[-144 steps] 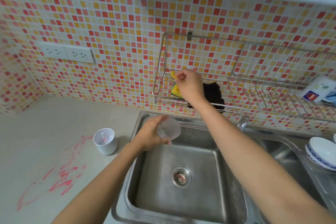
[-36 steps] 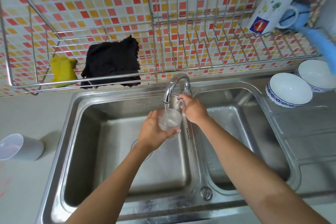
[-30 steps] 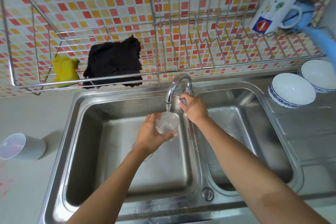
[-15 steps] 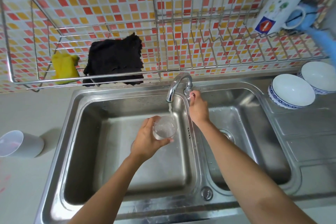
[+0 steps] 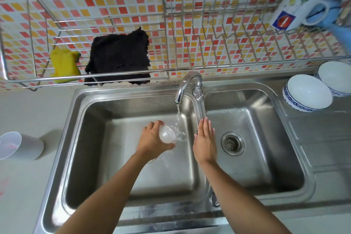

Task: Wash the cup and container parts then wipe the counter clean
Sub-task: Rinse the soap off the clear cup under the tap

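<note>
My left hand (image 5: 152,141) grips a small clear plastic cup (image 5: 168,135) over the left sink basin (image 5: 106,157), tipped on its side under the water running from the tap (image 5: 185,85). Water splashes off the cup's rim. My right hand (image 5: 204,141) hovers flat and empty over the divider between the basins, fingers straight, just right of the cup. A white container (image 5: 22,145) lies on the counter at the far left. On the wall rack (image 5: 171,71) rest a yellow sponge (image 5: 63,64) and a black cloth (image 5: 118,57).
The right basin (image 5: 266,157) has a drain strainer (image 5: 232,143). Two white bowls with blue rims (image 5: 308,92) stand on the drainboard at the right. A white mug (image 5: 300,5) and a blue item (image 5: 340,26) lie on the rack's right end. Grey counter (image 5: 28,186) stretches left.
My right hand has left the tap handle and dropped beside the cup, open. My left hand has tilted the cup from upright onto its side under the stream.
</note>
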Motion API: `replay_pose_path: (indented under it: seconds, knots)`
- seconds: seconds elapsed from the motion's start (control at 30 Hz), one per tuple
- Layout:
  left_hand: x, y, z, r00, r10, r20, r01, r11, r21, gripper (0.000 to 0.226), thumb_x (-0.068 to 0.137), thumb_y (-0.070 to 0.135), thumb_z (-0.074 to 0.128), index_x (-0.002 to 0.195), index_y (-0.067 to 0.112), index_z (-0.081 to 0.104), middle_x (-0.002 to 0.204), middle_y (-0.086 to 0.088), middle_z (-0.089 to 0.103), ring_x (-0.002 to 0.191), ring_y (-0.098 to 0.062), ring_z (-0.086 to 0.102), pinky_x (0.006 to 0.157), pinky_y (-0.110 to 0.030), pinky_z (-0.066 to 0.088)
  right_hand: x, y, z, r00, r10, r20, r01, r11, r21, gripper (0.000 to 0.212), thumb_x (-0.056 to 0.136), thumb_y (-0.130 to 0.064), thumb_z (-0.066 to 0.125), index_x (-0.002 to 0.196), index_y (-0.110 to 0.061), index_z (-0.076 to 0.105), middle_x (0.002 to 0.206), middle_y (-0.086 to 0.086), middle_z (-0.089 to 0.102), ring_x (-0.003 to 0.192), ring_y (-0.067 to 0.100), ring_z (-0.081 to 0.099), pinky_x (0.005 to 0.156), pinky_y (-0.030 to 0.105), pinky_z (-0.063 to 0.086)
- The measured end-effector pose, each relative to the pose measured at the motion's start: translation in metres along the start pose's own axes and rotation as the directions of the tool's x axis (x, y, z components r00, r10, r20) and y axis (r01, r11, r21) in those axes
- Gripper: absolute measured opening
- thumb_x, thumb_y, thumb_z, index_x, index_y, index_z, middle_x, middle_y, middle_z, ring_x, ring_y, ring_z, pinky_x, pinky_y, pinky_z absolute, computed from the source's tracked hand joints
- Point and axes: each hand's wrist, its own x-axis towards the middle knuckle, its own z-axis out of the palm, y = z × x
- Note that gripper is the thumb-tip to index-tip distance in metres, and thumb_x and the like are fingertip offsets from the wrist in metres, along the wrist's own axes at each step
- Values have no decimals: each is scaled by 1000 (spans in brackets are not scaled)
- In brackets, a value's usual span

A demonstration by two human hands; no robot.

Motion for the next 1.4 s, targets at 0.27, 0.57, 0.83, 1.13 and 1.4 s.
replay_pose_path:
  seconds: [0.27, 0.57, 0.83, 1.13, 1.4]
  knots:
    - [4, -30, -7, 997, 16, 79, -54, 862, 504, 81, 65, 52, 77, 134, 27, 41, 124, -3, 45, 113, -26, 43, 94, -33, 38, 0, 0, 2, 997, -75, 31, 78, 992, -102, 71, 76, 4, 73, 139, 5, 40, 147, 21, 38, 138, 31, 34, 113, 45, 23]
    - [-7, -42, -11, 984, 79, 161, -176, 578, 797, 70, 78, 40, 71, 136, 25, 35, 133, -6, 40, 121, -26, 40, 101, -35, 32, 0, 0, 2, 997, -50, 58, 55, 994, -89, 68, 85, 3, 63, 144, 5, 29, 153, 21, 26, 144, 26, 19, 117, 43, 13]
    - [-23, -46, -22, 961, 163, 222, -272, 428, 862, 59, 88, 13, 61, 140, 17, 33, 143, -13, 35, 129, -31, 35, 107, -40, 30, 0, 1, 2, 995, -70, 65, 74, 995, -67, 55, 98, -8, 45, 146, 4, 21, 155, 18, 16, 146, 26, 12, 117, 39, 1]
    - [-56, -79, -39, 933, 356, 49, -232, 494, 838, 70, 55, 16, 81, 118, 22, 52, 119, -8, 55, 107, -28, 54, 95, -39, 43, -9, -5, -3, 992, -122, 43, 125, 989, -75, 57, 93, -6, 53, 145, 1, 30, 153, 16, 28, 143, 27, 24, 119, 41, 4]
    - [-100, -147, -65, 913, 240, -329, -87, 904, 419, 88, 55, 48, 87, 132, 21, 53, 127, -1, 60, 114, -27, 56, 96, -39, 48, -83, -51, 2, 965, -259, 40, 260, 965, -17, 54, 95, -21, 52, 146, -17, 35, 152, 3, 34, 140, 28, 32, 116, 41, 18]
